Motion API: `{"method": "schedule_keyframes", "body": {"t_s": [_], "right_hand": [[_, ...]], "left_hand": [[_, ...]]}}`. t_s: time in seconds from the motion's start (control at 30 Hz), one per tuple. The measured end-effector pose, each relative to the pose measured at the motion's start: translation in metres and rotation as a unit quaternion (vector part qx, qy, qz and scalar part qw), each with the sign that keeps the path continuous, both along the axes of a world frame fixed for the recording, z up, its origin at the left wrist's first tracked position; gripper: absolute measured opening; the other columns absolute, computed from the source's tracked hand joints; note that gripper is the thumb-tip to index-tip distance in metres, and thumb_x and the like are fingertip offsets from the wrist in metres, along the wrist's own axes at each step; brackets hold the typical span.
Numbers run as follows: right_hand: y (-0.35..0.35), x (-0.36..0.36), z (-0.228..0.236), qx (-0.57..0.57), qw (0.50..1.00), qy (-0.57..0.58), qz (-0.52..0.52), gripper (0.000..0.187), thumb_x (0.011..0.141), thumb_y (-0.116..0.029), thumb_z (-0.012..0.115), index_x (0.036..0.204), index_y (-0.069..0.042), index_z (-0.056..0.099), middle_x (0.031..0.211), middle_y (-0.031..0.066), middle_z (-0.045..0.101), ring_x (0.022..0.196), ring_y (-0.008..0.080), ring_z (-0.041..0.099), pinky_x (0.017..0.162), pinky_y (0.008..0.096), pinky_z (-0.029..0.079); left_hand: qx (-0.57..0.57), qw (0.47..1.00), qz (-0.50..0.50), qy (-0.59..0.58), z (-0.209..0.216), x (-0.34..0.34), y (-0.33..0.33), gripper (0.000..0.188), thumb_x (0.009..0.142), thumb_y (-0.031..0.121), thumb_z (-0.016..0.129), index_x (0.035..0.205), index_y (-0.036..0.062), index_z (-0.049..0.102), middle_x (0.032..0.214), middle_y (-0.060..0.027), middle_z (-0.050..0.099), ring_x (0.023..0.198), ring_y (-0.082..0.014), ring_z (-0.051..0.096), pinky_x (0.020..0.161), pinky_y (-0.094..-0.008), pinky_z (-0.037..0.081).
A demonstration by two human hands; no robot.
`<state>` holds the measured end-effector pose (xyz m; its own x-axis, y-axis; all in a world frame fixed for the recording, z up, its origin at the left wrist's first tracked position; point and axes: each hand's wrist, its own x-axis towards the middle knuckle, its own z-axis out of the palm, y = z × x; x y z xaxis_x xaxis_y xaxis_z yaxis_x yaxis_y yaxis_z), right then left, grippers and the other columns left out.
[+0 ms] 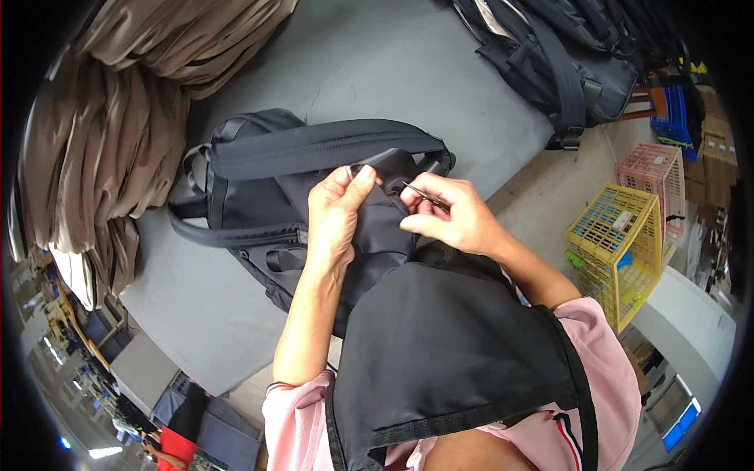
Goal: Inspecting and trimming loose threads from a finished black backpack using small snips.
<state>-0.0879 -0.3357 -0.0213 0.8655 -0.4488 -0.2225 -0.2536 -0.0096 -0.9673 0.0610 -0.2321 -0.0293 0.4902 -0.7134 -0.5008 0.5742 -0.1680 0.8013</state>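
A black backpack (pixel 306 188) lies on the grey table in front of me, its padded shoulder straps facing up. Between thumb and fingers my left hand (pixel 339 206) pinches a black webbing strap (pixel 393 163) at the backpack's near right end. Close beside it, my right hand (pixel 454 216) is closed around a small, thin, dark pointed tool (pixel 424 195), its tip pointing toward the strap. Most of the tool is hidden by my fingers, so its exact kind does not show. A black apron (pixel 463 345) covers my front and meets the bag's near side.
Brown fabric pieces (pixel 102 133) are piled at the table's left. More black backpacks (pixel 565 71) lie at the far right of the grey table (pixel 377 63). A yellow plastic crate (pixel 616 243) and a pink crate (pixel 656 173) stand on the right. A person in red (pixel 177 447) is at lower left.
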Motion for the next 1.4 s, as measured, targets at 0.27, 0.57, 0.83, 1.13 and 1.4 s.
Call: {"method": "schedule_keyframes", "body": {"t_s": [0.27, 0.57, 0.83, 1.13, 1.4], "right_hand": [[-0.002, -0.009, 0.026, -0.349, 0.937, 0.022, -0.020, 0.028, 0.077, -0.013, 0.066, 0.102, -0.007, 0.057, 0.084, 0.0057, 0.059, 0.068, 0.0224, 0.060, 0.061, 0.0328, 0.047], [-0.007, -0.006, 0.037, -0.374, 0.927, -0.007, -0.019, 0.026, 0.074, -0.007, 0.068, 0.099, -0.006, 0.060, 0.080, 0.0066, 0.055, 0.061, 0.0178, 0.056, 0.055, 0.0299, 0.044], [0.001, 0.005, -0.009, -0.021, 0.993, 0.099, -0.053, 0.038, 0.071, -0.013, 0.075, 0.102, -0.006, 0.053, 0.097, 0.0076, 0.058, 0.090, 0.0196, 0.057, 0.077, 0.0326, 0.046], [0.014, -0.003, -0.054, 0.146, 0.962, -0.029, -0.230, 0.045, 0.073, 0.000, 0.073, 0.110, -0.002, 0.048, 0.091, 0.0025, 0.057, 0.081, 0.0063, 0.054, 0.071, 0.0201, 0.045], [0.003, 0.009, -0.056, 0.143, 0.968, 0.001, -0.205, 0.021, 0.082, -0.012, 0.067, 0.096, -0.002, 0.054, 0.078, -0.0018, 0.053, 0.067, 0.0037, 0.049, 0.061, 0.0185, 0.042]], "left_hand": [[0.013, 0.999, -0.035, -0.021, -0.002, 0.001, -0.003, 0.015, 0.085, 0.015, 0.066, 0.078, 0.0040, 0.061, 0.072, 0.0025, 0.060, 0.063, -0.0031, 0.050, 0.060, -0.0177, 0.040], [-0.006, 0.998, -0.046, -0.046, -0.009, -0.004, -0.007, 0.013, 0.084, 0.014, 0.067, 0.079, 0.0033, 0.062, 0.074, 0.0026, 0.061, 0.065, -0.0026, 0.050, 0.062, -0.0171, 0.040], [0.046, 0.952, -0.183, -0.241, -0.045, 0.007, -0.023, 0.023, 0.081, 0.018, 0.068, 0.090, -0.0017, 0.062, 0.067, -0.0046, 0.063, 0.063, -0.0073, 0.055, 0.060, -0.0248, 0.044], [0.028, 0.779, -0.063, -0.623, -0.030, 0.001, -0.020, 0.024, 0.075, 0.010, 0.069, 0.093, 0.0034, 0.055, 0.096, -0.0103, 0.059, 0.094, -0.0278, 0.055, 0.084, -0.0368, 0.040], [-0.033, 0.713, -0.262, -0.649, -0.024, -0.009, 0.018, 0.040, 0.066, 0.018, 0.074, 0.104, 0.0103, 0.062, 0.114, -0.0114, 0.052, 0.114, -0.0285, 0.047, 0.101, -0.0490, 0.029]]}}
